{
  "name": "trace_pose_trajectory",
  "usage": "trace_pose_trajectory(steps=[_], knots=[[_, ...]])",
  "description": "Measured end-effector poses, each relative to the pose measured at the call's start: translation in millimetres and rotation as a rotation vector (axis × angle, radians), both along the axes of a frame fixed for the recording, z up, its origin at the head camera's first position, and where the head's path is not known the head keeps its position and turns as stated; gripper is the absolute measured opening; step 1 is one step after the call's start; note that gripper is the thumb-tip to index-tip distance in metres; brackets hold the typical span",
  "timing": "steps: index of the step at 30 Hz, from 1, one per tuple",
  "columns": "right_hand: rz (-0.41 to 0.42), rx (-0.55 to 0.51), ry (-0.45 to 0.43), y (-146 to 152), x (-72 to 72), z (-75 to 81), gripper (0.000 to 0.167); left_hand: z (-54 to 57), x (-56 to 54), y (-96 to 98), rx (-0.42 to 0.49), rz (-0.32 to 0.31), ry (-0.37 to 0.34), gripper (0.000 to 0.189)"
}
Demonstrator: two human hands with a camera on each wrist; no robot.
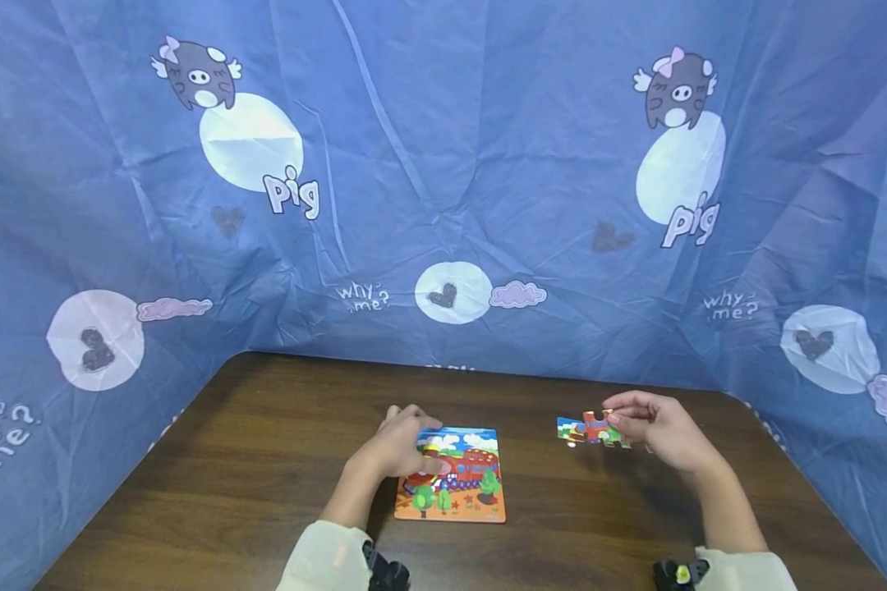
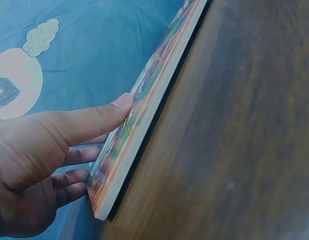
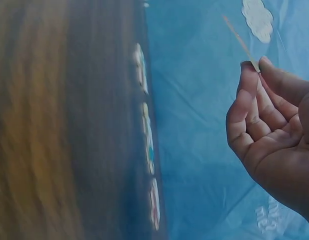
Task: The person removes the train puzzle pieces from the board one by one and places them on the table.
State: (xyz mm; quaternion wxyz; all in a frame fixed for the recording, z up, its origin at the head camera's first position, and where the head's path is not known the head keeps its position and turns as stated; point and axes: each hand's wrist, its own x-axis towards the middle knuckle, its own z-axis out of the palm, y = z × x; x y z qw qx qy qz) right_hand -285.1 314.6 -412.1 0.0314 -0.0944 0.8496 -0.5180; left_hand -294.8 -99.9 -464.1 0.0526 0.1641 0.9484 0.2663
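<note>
A square jigsaw puzzle [image 1: 473, 492] lies flat on the table, showing a red train, green trees and white clouds. My left hand [image 1: 402, 447] rests on its left side. In the left wrist view, the thumb [image 2: 107, 117] lies straight across the picture while the other fingers hang loosely at the edge. To the right, my right hand [image 1: 665, 431] pinches a puzzle piece between thumb and forefinger. Seen edge-on in the right wrist view, that puzzle piece [image 3: 239, 40] is a thin strip raised above the table. Its printed face is partly hidden by the fingers.
Several loose pieces lie on the table near the right hand, among them a puzzle piece [image 3: 148, 137] seen nearly edge-on. The brown wooden table [image 1: 281, 427] meets a blue printed cloth [image 1: 384, 205] at its back and sides.
</note>
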Motion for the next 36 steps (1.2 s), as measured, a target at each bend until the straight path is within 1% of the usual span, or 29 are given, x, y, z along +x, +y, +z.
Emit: trace_pose_trajectory(steps=[5,8,10,15,19,21,27,30,33,36], knots=[[-0.027,-0.001,0.004,19.1,1.9,3.9,0.038,0.2,-0.3,-2.5,0.004,-0.008,0.000,0.067],[-0.028,-0.021,0.022,33.0,5.2,2.7,0.036,-0.1,-0.1,-1.5,0.007,-0.002,0.006,0.067],[-0.044,-0.025,0.025,41.2,7.3,2.0,0.036,0.2,0.0,-0.9,0.008,0.002,0.009,0.067],[-0.081,0.021,0.035,59.9,11.2,-0.8,0.041,1.4,0.9,-0.6,-0.003,-0.005,0.004,0.068],[-0.118,0.048,0.027,74.1,12.5,-7.5,0.044,1.8,1.3,-1.1,-0.007,-0.006,-0.004,0.067],[-0.127,0.044,0.013,82.0,12.9,-12.3,0.043,2.2,1.6,-0.9,-0.009,-0.003,-0.008,0.067],[-0.142,-0.048,-0.069,102.3,15.7,-25.9,0.029,1.5,1.4,-0.3,-0.008,-0.001,-0.011,0.068],[-0.147,-0.063,-0.112,107.2,17.5,-30.5,0.030,1.2,1.0,0.1,-0.009,0.000,-0.010,0.067],[-0.120,-0.068,-0.144,109.8,18.2,-34.2,0.029,1.4,0.6,-0.2,-0.006,-0.002,-0.010,0.067],[-0.067,-0.063,-0.179,111.5,18.2,-37.1,0.026,1.3,0.7,-0.8,-0.004,-0.007,-0.012,0.067]])
